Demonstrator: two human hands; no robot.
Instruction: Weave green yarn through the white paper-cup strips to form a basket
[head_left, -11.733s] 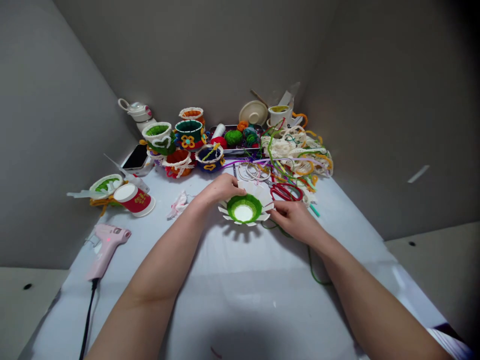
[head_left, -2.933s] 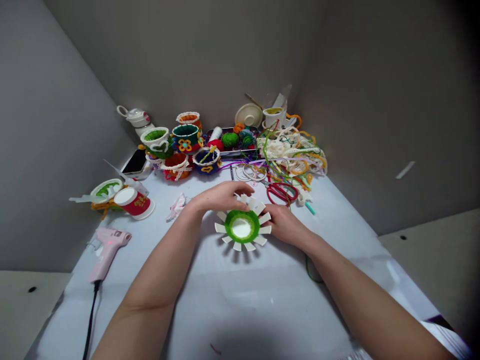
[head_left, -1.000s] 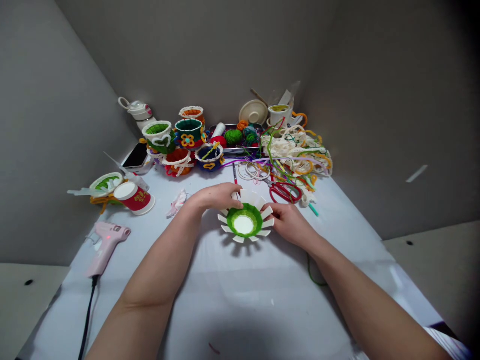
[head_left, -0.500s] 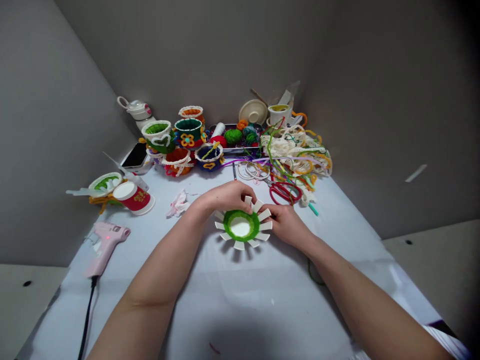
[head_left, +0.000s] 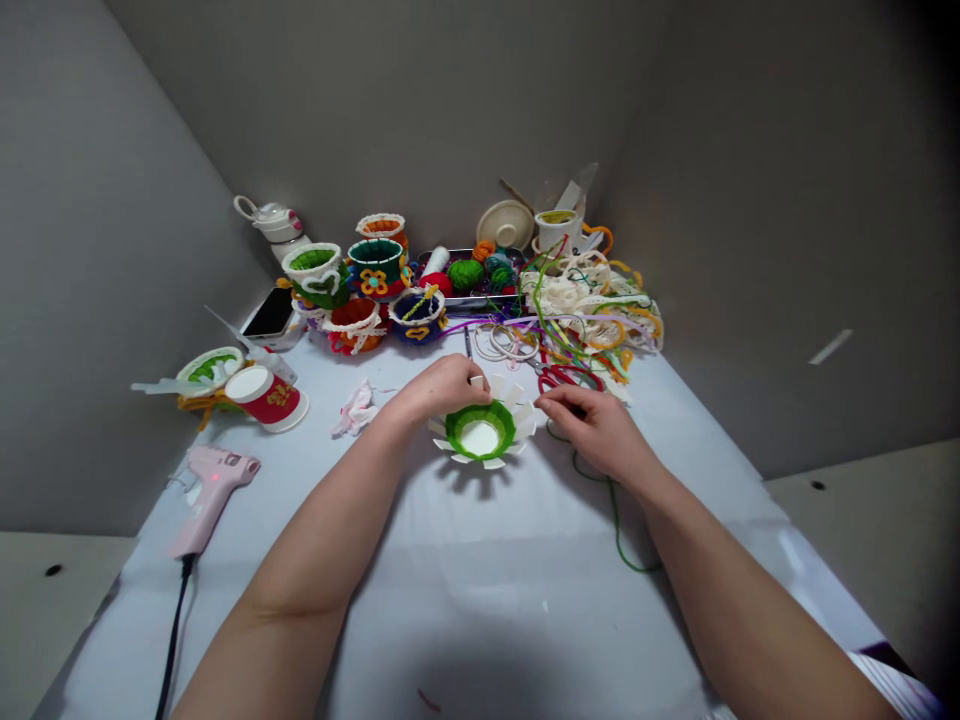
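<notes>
A paper cup (head_left: 480, 415), cut into white strips that splay outward and woven green inside, is held over the table in front of me. My left hand (head_left: 448, 385) is closed on its far left rim, the thumb reaching inside. To the right of the cup, my right hand (head_left: 589, 420) pinches green yarn (head_left: 616, 520), a little apart from the strips. This yarn trails from below the right hand down onto the table in a loose curve.
A pink glue gun (head_left: 214, 490) lies at the left, near a red-and-white paper cup (head_left: 270, 397). Decorated woven cups (head_left: 379, 268) stand behind. Red-handled scissors (head_left: 570, 378) and a heap of lace and cords (head_left: 589, 295) lie at the back right.
My right hand has moved away from the cup to the right and slightly up, drawing yarn with it. The cup has tilted and shifted a little, with the left hand still on it.
</notes>
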